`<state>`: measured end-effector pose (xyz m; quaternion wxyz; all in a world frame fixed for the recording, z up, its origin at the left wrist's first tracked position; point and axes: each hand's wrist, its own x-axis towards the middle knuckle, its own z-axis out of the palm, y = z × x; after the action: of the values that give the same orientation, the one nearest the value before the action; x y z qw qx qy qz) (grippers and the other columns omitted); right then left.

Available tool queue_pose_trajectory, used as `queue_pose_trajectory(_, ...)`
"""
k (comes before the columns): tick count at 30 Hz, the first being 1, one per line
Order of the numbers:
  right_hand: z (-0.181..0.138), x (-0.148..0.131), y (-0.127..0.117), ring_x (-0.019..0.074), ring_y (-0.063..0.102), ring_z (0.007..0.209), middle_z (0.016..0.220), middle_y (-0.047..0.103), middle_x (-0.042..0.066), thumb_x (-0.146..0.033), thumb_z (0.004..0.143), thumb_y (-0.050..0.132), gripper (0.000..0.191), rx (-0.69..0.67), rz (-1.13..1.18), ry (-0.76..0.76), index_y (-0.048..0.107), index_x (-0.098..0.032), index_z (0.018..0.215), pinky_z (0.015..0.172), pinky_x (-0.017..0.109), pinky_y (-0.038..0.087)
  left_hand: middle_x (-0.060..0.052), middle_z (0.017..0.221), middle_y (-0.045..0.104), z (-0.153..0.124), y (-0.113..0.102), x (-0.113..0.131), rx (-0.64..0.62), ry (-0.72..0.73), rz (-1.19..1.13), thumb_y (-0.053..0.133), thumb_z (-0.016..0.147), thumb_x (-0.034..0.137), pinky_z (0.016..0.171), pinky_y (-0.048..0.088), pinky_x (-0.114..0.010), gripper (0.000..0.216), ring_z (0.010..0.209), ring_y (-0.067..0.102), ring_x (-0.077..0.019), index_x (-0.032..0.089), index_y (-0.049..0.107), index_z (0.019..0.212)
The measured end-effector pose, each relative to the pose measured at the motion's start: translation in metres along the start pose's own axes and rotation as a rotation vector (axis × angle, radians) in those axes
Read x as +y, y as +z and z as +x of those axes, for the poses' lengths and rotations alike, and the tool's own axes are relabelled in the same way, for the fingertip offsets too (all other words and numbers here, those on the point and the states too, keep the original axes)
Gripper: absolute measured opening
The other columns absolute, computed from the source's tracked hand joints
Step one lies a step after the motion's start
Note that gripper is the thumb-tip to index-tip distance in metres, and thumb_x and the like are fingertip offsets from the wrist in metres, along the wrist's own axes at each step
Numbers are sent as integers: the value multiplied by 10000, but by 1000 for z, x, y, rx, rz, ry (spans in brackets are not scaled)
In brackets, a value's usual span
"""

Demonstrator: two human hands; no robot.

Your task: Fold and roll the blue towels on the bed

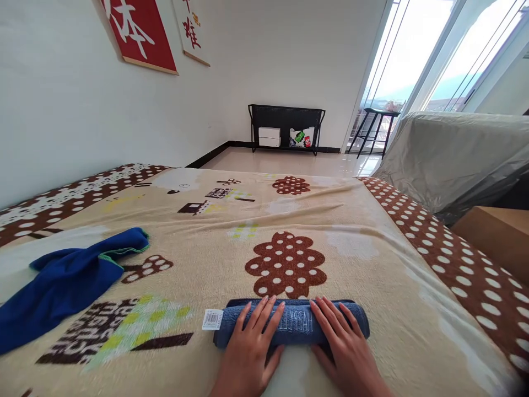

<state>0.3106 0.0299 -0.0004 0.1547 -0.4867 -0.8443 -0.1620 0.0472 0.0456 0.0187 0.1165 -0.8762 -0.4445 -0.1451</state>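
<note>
A rolled-up blue towel (295,326) lies crosswise on the patterned blanket at the near centre, with pale letters on its top, upside down to me. From its left end sticks out a white barcode tag (212,319). My left hand (253,342) holds the left half of the roll, fingers laid over the top and thumb on the near side. On the right half, my right hand (342,342) grips in the same way, fingers over and thumb near. A crumpled dark-blue cloth (78,275) with green edging lies to the left, apart from both hands.
The beige blanket (206,248) has brown dotted borders and a few wrinkles. Beyond it, a black rack (287,118) with white boxes stands against the wall. At right are a plastic-covered piece of furniture (458,149), a cardboard box (496,237) and a black stool (374,129) by the window.
</note>
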Motion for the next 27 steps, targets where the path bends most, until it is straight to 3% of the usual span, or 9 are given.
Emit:
queue_pose_trajectory(4, -20, 25, 6, 220, 405, 1411, 1545, 425, 56, -434, 922, 540, 713, -16, 12, 70, 303, -188, 1548, 1178, 402, 185, -55, 1447, 561, -24, 7, -35, 33, -90, 20, 595, 894, 429, 1150, 209, -417, 676, 1303, 502, -257, 267, 375, 1513)
queue_pose_trajectory(7, -26, 29, 10, 231, 404, 1414, 1539, 434, 60, -438, 925, 542, 727, -17, 33, 108, 274, -202, 1559, 1175, 411, 202, -56, 1414, 587, -31, 12, -44, 47, -119, 9, 611, 877, 443, 1130, 244, -413, 667, 1262, 530, -259, 278, 409, 1490)
queue_pose_trajectory(12, -26, 28, 13, 227, 414, 1407, 1539, 435, 51, -414, 925, 539, 721, -10, 29, 117, 267, -209, 1560, 1182, 415, 196, -58, 1394, 605, -29, 15, -52, 45, -71, 3, 627, 846, 342, 1075, 303, -397, 679, 1223, 567, -252, 253, 409, 1483)
queue_pose_trajectory(16, -26, 27, 10, 233, 417, 1405, 1542, 431, 53, -394, 913, 541, 718, 0, 2, 126, 282, -200, 1554, 1177, 417, 212, -55, 1371, 630, -24, 2, -60, 11, -27, 48, 539, 813, 138, 1065, 303, -398, 684, 1216, 592, -233, 274, 418, 1473)
queue_pose_trajectory(19, -16, 14, 3, 248, 406, 1415, 1537, 435, 77, -257, 877, 518, 708, 40, -15, 160, 301, -180, 1547, 1174, 437, 226, -71, 1412, 598, -12, -10, -45, 15, -69, 79, 485, 781, 76, 1114, 241, -457, 753, 1287, 553, -258, 304, 398, 1494)
queue_pose_trajectory(22, 7, -11, -5, 234, 368, 1440, 1547, 419, 87, -141, 831, 482, 728, 63, -2, 115, 315, -146, 1540, 1179, 416, 231, -84, 1510, 497, 8, -12, -11, 1, -49, 47, 473, 780, 88, 1154, 199, -462, 798, 1389, 450, -262, 255, 315, 1544)
queue_pose_trajectory(25, 29, -32, -7, 203, 336, 1457, 1568, 384, 64, -128, 836, 465, 716, 29, 49, 37, 320, -140, 1538, 1175, 377, 248, -79, 1550, 442, 22, -5, 14, -13, 47, 18, 450, 767, 77, 1156, 224, -418, 825, 1422, 402, -227, 193, 263, 1562)
queue_pose_trajectory(27, 32, -34, -6, 187, 340, 1454, 1574, 372, 47, -154, 862, 468, 695, 5, 57, 25, 316, -149, 1540, 1175, 369, 247, -60, 1568, 415, 20, 1, 12, -28, 47, 20, 467, 797, 110, 1152, 235, -417, 798, 1431, 384, -231, 210, 263, 1562)
